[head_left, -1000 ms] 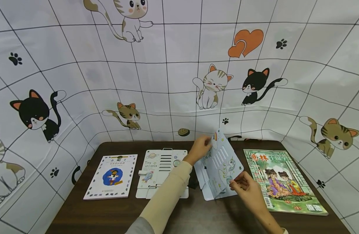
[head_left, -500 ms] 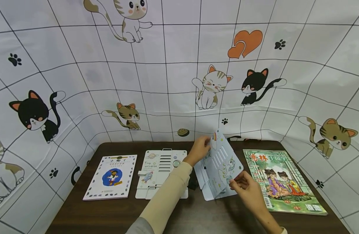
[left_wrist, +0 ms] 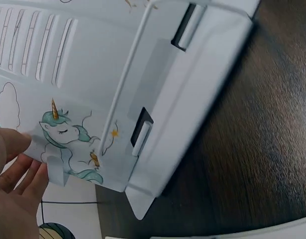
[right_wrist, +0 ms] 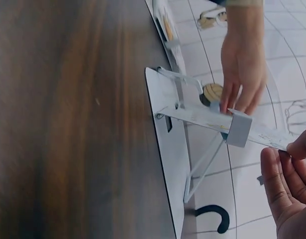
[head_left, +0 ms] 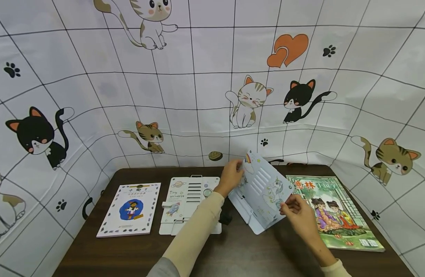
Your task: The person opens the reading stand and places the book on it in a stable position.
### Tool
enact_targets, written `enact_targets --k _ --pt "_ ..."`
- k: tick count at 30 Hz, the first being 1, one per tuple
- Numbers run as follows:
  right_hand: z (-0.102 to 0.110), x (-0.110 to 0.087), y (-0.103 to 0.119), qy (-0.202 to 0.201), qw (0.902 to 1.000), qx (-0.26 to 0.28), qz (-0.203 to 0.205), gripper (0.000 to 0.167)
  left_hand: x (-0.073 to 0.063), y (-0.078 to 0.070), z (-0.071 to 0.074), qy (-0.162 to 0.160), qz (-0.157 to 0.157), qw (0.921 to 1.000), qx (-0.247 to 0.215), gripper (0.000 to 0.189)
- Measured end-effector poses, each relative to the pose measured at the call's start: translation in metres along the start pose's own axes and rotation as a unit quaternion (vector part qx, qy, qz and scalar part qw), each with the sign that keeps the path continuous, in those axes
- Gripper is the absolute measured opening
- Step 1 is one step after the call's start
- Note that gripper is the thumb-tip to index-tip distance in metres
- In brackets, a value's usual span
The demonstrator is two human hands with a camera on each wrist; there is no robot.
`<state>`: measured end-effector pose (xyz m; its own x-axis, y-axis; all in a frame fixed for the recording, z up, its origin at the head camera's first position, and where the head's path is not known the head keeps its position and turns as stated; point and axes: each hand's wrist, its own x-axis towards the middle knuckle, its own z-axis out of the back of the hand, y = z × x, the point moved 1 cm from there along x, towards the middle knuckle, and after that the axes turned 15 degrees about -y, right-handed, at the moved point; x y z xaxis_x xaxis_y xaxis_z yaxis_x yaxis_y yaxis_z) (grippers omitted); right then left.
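Both hands hold a pale blue metal book stand with unicorn and rainbow prints and a row of slots. Its panel is raised at an angle from a flat base. At the upper left edge, my left hand pinches the panel; in the left wrist view the thumb of the left hand lies on the front, beside a small folded side tab. My right hand pinches the lower right edge between thumb and fingers. A wire support runs between base and panel in the right wrist view.
Left of the held stand lies a white "Tiny universe" book stand, folded flat, with a small dark object by its side. A white book is at the far left, a green magazine at the right. Cat-print cloth hangs behind the table.
Over the last half second the stand's panel has turned more toward the head camera and its base has swung round. My right hand has shifted right with its edge; both hands keep their hold.
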<state>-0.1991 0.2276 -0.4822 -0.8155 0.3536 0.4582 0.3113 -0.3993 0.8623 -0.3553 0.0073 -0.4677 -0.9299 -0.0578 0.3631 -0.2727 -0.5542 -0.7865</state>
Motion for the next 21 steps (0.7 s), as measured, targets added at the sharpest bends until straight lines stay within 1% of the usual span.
enact_targets --k 5,7,9,14,17,21 --pt "0.002 0.018 -0.008 -0.006 0.9995 -0.031 0.003 0.013 0.000 0.004 0.008 -0.039 0.013 0.9989 0.021 0.025" --pt "0.002 0.028 -0.011 -0.008 0.9988 -0.046 0.011 0.014 -0.001 0.006 0.011 -0.052 0.019 0.9983 0.019 0.021" --pt "0.002 0.037 -0.014 -0.006 0.9976 -0.068 0.016 0.013 -0.001 0.008 0.013 -0.059 0.023 0.9980 0.010 0.020" --pt "0.001 0.061 -0.022 -0.001 0.9926 -0.120 0.021 0.016 -0.004 0.020 0.018 -0.057 0.023 0.9979 -0.019 0.020" --pt "-0.002 0.077 -0.028 0.003 0.9898 -0.141 0.021 0.020 -0.006 0.026 0.020 -0.058 0.027 0.9972 -0.039 0.019" --pt "-0.009 0.096 -0.036 0.006 0.9875 -0.156 0.020 0.022 -0.008 0.031 0.025 -0.060 0.045 0.9955 -0.058 0.018"
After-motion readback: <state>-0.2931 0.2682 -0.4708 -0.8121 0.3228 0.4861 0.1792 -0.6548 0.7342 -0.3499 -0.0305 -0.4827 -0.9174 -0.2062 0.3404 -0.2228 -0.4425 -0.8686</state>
